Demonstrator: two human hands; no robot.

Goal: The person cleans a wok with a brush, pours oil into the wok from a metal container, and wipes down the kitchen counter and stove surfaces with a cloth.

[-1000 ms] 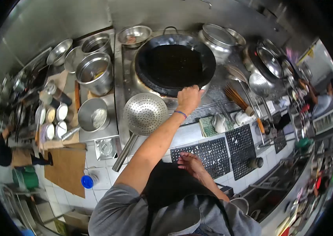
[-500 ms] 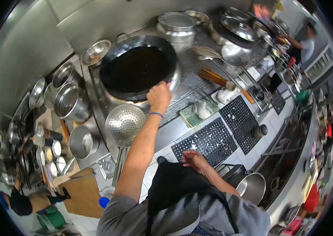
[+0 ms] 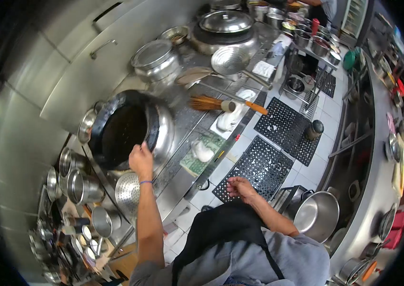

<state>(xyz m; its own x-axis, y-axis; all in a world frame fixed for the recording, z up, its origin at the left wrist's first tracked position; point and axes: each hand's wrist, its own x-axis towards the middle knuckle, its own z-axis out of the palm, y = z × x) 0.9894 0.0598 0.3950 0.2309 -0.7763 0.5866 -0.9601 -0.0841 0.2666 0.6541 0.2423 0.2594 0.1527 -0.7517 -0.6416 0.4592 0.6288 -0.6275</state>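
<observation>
Currently, wok: seated in a shiny metal ring on the steel counter, black-walled, with dark liquid inside.
Left hand: fingers folded in at the near rim of the wok, grasping there; underside of the hold hidden, so cannot tell how tight.
Wristband: blue, around the left wrist, just short of the wok's near rim.
Right hand: released, fingers loosely curled, palm partly hidden; well apart from the wok, to the right and closer to the body, just beyond the black apron.
Perforated ladle: just on the near side of the wok, bowl beside the left forearm, handle running back along it.
Steel bowl: just beside the wok, on the left, partly hidden behind it.
Lidded pot: near the wok, on the far side.
Bristle brush: to the right of the wok, bristles toward it.
White cloth: bunched on a green pad, right of the wok.
Rubber mats: on the floor, well right of the wok.
Co-worker: well beyond the wok, to the right, mostly cut off.
</observation>
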